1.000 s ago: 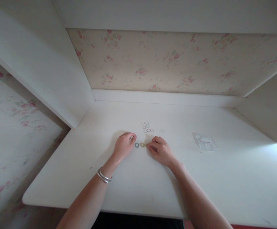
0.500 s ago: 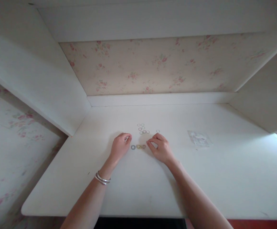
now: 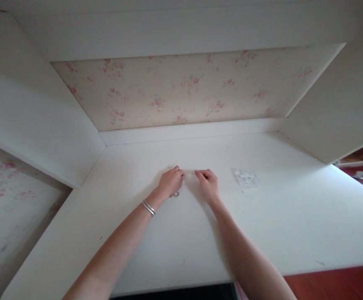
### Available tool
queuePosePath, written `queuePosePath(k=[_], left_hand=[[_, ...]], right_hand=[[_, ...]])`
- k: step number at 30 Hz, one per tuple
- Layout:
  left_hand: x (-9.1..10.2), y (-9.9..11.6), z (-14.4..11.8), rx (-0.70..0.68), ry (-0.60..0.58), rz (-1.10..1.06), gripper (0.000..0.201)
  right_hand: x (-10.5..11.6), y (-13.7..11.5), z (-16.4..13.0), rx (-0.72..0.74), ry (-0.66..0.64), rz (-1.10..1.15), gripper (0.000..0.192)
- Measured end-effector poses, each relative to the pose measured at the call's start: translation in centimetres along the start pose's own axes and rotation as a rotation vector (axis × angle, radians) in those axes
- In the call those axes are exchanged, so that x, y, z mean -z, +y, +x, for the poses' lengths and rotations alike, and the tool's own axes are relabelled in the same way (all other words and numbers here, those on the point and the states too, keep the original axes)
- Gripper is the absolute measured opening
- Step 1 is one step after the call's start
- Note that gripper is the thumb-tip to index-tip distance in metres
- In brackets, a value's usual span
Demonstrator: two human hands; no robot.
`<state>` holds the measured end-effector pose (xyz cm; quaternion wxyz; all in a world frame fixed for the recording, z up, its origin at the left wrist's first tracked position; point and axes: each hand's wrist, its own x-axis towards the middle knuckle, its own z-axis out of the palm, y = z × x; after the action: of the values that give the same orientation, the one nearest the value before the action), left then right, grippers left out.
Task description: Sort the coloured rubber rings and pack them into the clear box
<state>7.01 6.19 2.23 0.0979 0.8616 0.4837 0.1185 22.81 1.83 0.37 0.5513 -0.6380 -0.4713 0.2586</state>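
Both my hands rest on a white desk, reaching to a small scatter of thin rings lying flat on it. My left hand, with two silver bangles at the wrist, covers most of the scatter; its fingertips touch the rings. My right hand has its fingertips pinched together at a pale ring just left of them. A darker ring peeks out from under my left hand's near side. Whether either hand grips a ring is hidden.
A small clear plastic bag lies flat on the desk right of my right hand. White side panels and a flowered back wall enclose the desk. The front edge runs along the bottom.
Both hands have moved forward from the row of coloured rings to the scatter of thin rings farther back. The left hand now covers the coloured row. The camera has tilted and shifted right.
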Motion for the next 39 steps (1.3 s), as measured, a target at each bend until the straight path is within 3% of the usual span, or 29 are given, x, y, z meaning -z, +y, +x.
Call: queuePosePath(k=[6,15,27,34,39], left_hand=[[0.0,-0.2,-0.1,0.021,-0.052,-0.004,0.018],[1.0,-1.1,-0.1,0.012,0.040,0.061,0.017],[0.4,-1.0,0.7,-0.063,-0.057,-0.012,0.016],[2.2,-1.3,-3.2,-0.070,0.003,-0.205,0.016],[2.8,-0.8,-6.6,-0.079,-0.034,-0.220,0.018]], right_hand=[[0.0,-0.1,0.1,0.017,-0.013,-0.004,0.029],[0.1,-0.1,0.2,-0.021,-0.038,0.025,0.026],[0.0,-0.1,0.1,-0.030,-0.050,0.016,0.028],[-0.2,0.0,0.1,-0.020,-0.063,0.007,0.028],[-0.2,-0.3,-0.1,-0.028,-0.076,-0.018,0.029]])
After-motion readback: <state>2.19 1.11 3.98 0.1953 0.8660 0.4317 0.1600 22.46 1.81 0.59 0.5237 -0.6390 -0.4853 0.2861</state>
